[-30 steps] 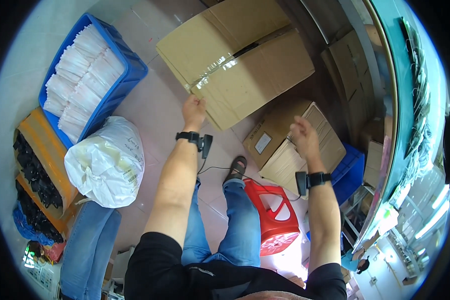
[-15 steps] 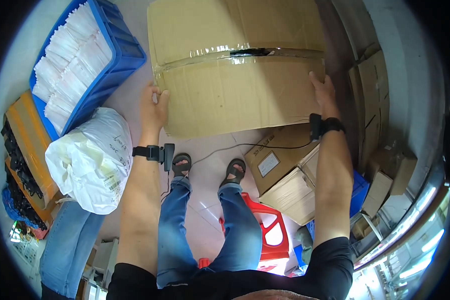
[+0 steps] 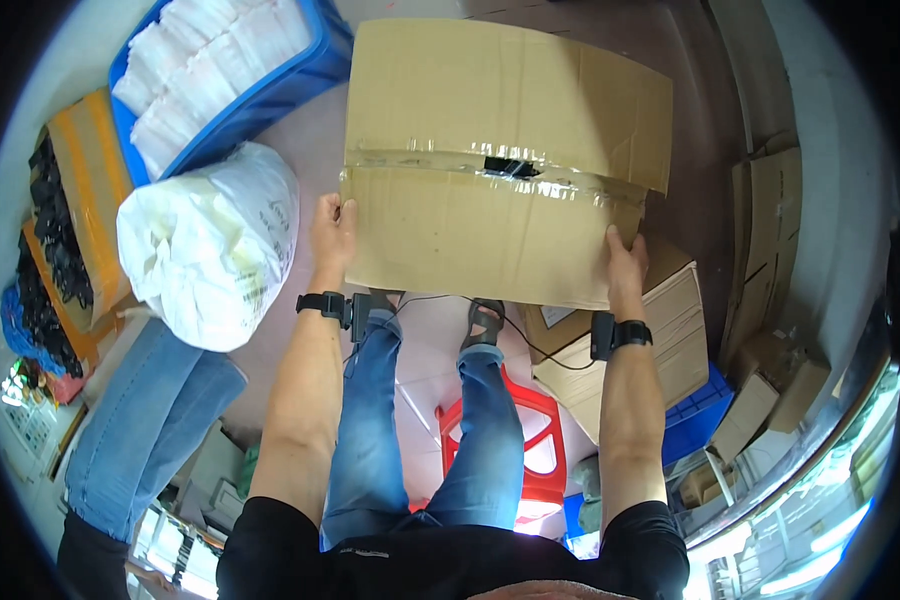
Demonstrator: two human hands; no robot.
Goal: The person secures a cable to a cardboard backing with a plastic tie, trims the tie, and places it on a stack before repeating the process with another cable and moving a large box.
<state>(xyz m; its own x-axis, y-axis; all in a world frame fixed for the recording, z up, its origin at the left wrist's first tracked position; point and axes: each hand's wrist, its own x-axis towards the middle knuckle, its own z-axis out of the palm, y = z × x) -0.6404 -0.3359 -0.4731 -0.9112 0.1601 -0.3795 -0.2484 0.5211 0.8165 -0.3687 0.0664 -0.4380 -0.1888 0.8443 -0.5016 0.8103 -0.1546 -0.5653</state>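
Note:
A large brown cardboard box is between my two hands, above the floor in front of my legs. Clear tape runs along its middle seam, with a dark patch near the centre where the flaps do not fully meet. My left hand grips the box's left side near its front corner, thumb towards the top. On the right side, my right hand holds the near corner, thumb on the upper face. The undersides of both grips are hidden. Each wrist wears a black strap with a small device.
To the left are a blue crate of white packets, a stuffed white bag and another person's jeans-clad leg. A red plastic stool stands by my legs. More cartons sit at the right.
The box has come closer to my body, carried by both hands, and now covers part of my feet and the cartons at right. My view has also shifted.

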